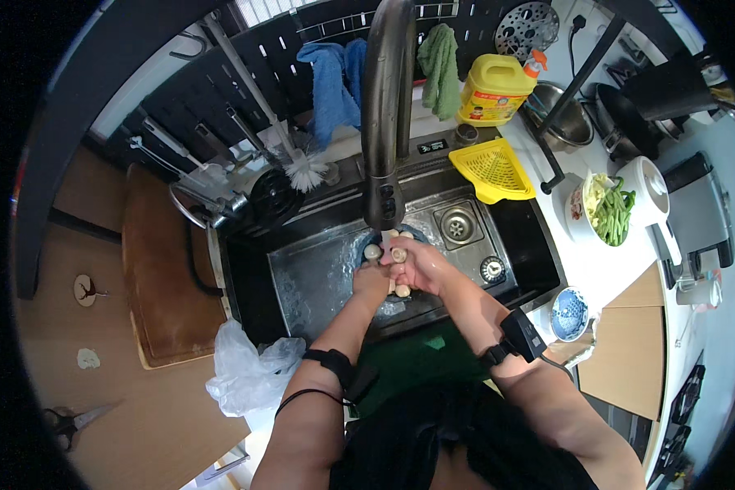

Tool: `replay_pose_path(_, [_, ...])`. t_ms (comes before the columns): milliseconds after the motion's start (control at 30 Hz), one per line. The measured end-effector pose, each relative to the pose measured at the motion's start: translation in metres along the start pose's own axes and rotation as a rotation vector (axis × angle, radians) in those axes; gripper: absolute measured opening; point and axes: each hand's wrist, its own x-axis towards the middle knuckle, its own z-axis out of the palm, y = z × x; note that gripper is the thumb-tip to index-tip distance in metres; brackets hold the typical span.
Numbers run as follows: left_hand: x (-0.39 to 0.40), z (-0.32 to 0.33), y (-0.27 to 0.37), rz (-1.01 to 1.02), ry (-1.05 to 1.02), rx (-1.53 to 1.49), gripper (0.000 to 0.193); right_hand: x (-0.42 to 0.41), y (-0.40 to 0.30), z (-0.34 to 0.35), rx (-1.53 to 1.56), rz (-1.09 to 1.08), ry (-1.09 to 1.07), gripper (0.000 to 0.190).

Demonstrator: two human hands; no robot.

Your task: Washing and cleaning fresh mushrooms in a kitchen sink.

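Under the dark faucet (382,110), several pale button mushrooms (372,252) lie in a round bluish bowl (360,242) in the stainless steel sink (309,288). My right hand (421,264) holds one mushroom (399,255) in its fingers, in the water stream below the spout. My left hand (370,279) is beside it at the bowl's near left side. Its fingers are bent and partly hidden, so whether they grip anything is unclear. More mushrooms (402,290) show beneath my right hand. Both hands and forearms hide much of the bowl.
A yellow drain basket (496,168) sits on the sink's far right corner, near a yellow detergent jug (493,92). Green beans (612,211) fill a white pot at right. A blue-patterned bowl (569,313) stands near the right edge. A plastic bag (251,367) lies left.
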Motion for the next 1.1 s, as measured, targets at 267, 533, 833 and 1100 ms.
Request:
replay_pose_path(267, [-0.005, -0.040, -0.003, -0.127, -0.054, -1.912, 0.008, 0.025, 0.001, -0.004, -0.324, -0.170, -0.121, 0.016])
replay_pose_path(533, [-0.022, -0.044, -0.019, -0.037, -0.218, -2.444, 0.024, 0.025, -0.013, 0.017, -0.391, -0.196, 0.143, 0.021])
replay_pose_path(833, [0.007, -0.057, 0.026, -0.115, -0.090, -2.395, 0.010, -0.055, -0.015, -0.057, -0.763, -0.298, 0.294, 0.028])
replay_pose_path(1100, [0.012, -0.067, 0.025, -0.082, 0.027, -2.141, 0.024, -0.144, 0.015, -0.082, -1.405, -0.705, 0.655, 0.022])
